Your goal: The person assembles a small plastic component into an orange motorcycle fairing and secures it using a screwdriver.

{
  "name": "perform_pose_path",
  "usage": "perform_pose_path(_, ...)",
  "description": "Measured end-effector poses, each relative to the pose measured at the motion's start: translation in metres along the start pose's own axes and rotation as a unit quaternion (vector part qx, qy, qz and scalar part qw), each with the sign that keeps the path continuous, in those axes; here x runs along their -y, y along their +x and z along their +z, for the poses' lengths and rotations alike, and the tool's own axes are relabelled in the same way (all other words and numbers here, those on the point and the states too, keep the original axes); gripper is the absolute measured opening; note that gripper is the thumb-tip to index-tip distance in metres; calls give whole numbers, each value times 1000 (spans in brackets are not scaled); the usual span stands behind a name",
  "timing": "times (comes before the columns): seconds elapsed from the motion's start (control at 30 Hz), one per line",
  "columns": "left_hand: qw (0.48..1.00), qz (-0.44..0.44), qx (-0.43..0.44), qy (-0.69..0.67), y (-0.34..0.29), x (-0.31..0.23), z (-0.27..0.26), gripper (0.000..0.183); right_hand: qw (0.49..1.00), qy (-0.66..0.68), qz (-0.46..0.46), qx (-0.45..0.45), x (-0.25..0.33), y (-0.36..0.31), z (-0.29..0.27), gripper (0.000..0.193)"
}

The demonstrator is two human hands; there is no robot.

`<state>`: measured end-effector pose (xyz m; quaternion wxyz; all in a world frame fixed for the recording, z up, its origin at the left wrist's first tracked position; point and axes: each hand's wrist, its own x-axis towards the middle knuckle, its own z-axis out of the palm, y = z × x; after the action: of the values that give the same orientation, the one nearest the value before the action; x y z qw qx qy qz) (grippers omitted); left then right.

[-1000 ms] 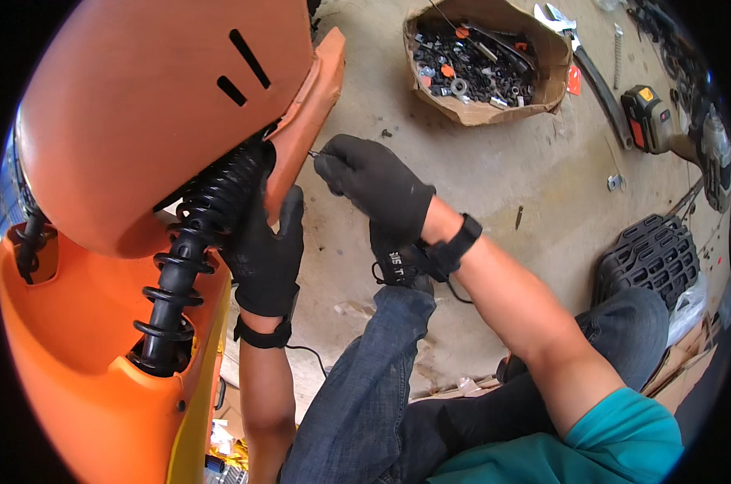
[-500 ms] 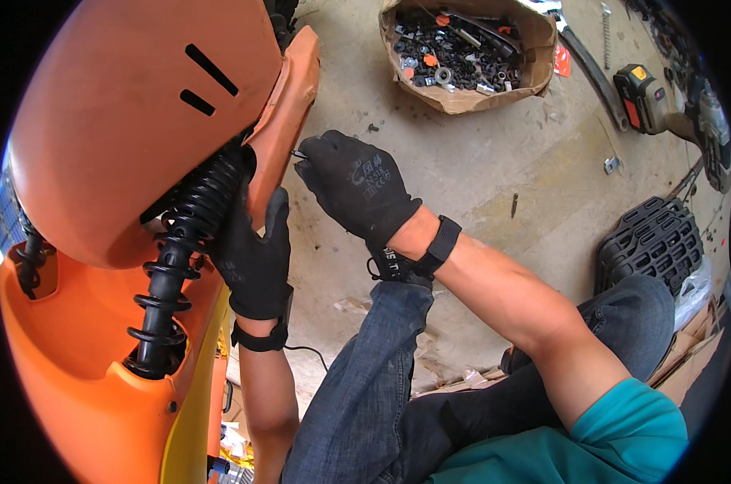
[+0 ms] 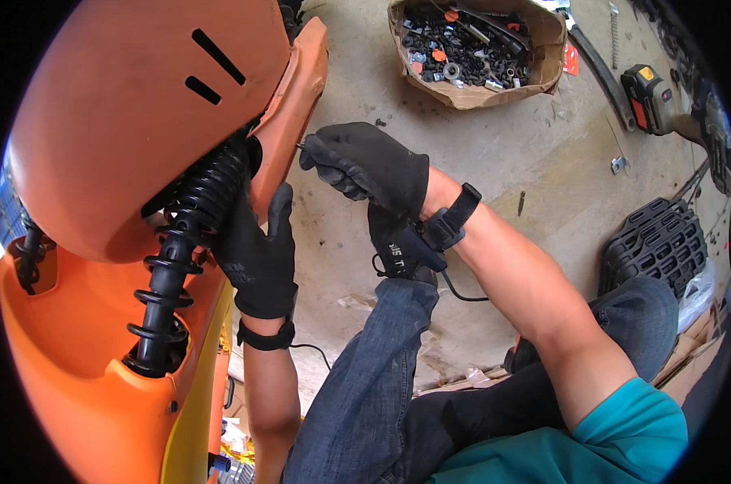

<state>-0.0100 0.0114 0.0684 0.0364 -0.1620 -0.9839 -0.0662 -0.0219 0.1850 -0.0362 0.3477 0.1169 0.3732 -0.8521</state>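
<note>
The thin dark metal piece (image 3: 301, 146) is at the far left of the work area, its tip at or just beside the right edge of the long, narrow orange plastic panel (image 3: 297, 93); whether the two touch is too small to tell. The black-gloved right hand (image 3: 365, 165) pinches it between thumb and curled fingers. Half a second ago the printed back of this glove faced up; now the wrist has rolled, so the bent fingers and a black wrist device (image 3: 442, 232) show instead. The piece stays at the same edge, so the change reads as turning on the spot rather than carrying.

The black-gloved left hand (image 3: 256, 254) has hardly shifted: its thumb stands apart, near the panel's near end, while its fingers pass out of sight by the black coil-spring shock absorber (image 3: 165, 278). I cannot tell whether they grip anything.

Left of the panel is a large, rounded, matte orange shell (image 3: 131, 121). Farther out, an open brown cardboard box (image 3: 466, 98) of mixed hardware lies far right of the hands, with a black cordless power tool (image 3: 649, 101) beyond it.
</note>
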Motion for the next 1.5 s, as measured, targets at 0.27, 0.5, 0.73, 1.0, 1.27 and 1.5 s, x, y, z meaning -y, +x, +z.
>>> perform_pose_path(0.27, 1000, 7, -9, 22, -4, -3, 0, 60, 956, -214, -152, -131, -11, -8, 15, 14)
perform_pose_path(0.5, 999, 7, 2, 54, -3, -8, -3, 60, 793, -472, -313, -227, -20, -7, 23, 14)
perform_pose_path(0.73, 996, 7, 10, 88, -4, -8, -5, 60, 817, -464, -285, -191, -17, -6, 20, 16)
perform_pose_path(1.0, 994, 8, 9, 111, -3, -6, -6, 65, 989, -127, -74, -32, 6, 0, 5, 35)
perform_pose_path(1.27, 995, 12, -5, 103, -5, -3, -3, 66, 998, 38, 49, 23, 7, -4, -1, 29)
perform_pose_path(1.5, 996, -13, 2, 92, -7, -6, -3, 63, 814, -454, -296, -206, -13, -5, 16, 16)
